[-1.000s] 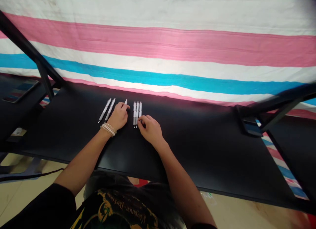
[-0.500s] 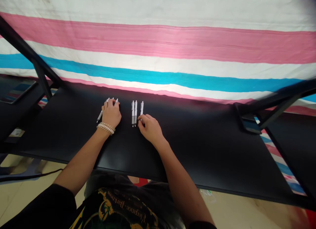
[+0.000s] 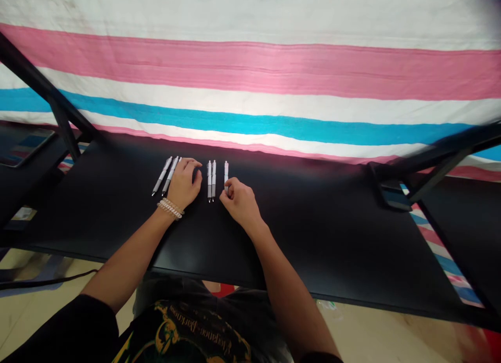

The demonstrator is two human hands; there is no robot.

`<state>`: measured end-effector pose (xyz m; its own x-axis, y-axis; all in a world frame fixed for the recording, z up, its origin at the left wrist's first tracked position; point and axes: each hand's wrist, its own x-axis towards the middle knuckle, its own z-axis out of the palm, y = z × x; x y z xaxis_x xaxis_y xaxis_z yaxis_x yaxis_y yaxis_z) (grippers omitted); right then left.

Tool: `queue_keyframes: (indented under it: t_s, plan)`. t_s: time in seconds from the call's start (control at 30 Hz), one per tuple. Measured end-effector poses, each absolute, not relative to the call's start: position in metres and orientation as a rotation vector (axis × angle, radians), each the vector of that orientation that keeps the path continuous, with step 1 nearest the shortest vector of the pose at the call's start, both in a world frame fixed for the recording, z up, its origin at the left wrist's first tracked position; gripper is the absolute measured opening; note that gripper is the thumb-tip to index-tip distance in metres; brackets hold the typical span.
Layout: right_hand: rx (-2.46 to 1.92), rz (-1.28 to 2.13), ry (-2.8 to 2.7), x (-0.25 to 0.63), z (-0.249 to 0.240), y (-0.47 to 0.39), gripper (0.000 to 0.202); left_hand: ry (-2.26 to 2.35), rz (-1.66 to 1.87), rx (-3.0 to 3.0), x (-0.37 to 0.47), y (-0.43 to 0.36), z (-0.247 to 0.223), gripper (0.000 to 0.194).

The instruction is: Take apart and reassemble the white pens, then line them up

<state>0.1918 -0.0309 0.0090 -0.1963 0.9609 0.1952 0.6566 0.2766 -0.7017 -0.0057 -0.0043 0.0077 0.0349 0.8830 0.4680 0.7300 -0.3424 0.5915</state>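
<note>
Pen pair (image 3: 213,178) between hands (image 3: 185,184) (image 3: 241,202), single pen (image 3: 226,171) in right one

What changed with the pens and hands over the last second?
The left hand slid a pen left beside two slanted pens and seems to have let go. The right hand, pinching another pen, drew it right, away from the middle pair; that pair stayed put.
</note>
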Motion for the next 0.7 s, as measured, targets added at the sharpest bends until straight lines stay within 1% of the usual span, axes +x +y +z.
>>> queue_keyframes:
  t_s: [0.07,0.13,0.2,0.27,0.37,0.5,0.63,0.7]
  plan:
    - [-1.36,0.814,-1.769,0.192,0.013,-0.032,0.011,1.508,1.306,1.901,0.006,-0.008,0.008,0.021]
    - [-1.199,1.052,-1.644,0.191,0.017,-0.034,0.017,1.332,1.422,1.56,0.016,-0.011,0.008,0.028]
    - [-1.044,1.266,-1.564,0.191,0.021,-0.036,0.024,1.114,1.455,1.202,0.021,-0.013,0.008,0.035]
    - [-0.958,1.383,-1.526,0.19,0.022,-0.037,0.029,0.949,1.437,0.937,0.022,-0.014,0.009,0.036]
    - [-0.996,1.388,-1.467,0.19,0.019,-0.035,0.032,0.849,1.451,0.739,0.02,-0.014,0.009,0.036]
    - [-1.127,1.322,-1.482,0.189,0.013,-0.033,0.033,0.859,1.547,0.667,0.02,-0.014,0.005,0.036]
    - [-1.191,1.109,-1.605,0.188,0.011,-0.035,0.038,0.919,1.581,0.647,0.023,-0.013,0.001,0.036]
    - [-1.213,0.989,-1.637,0.187,0.012,-0.036,0.034,0.935,1.591,0.637,0.023,-0.013,0.0,0.035]
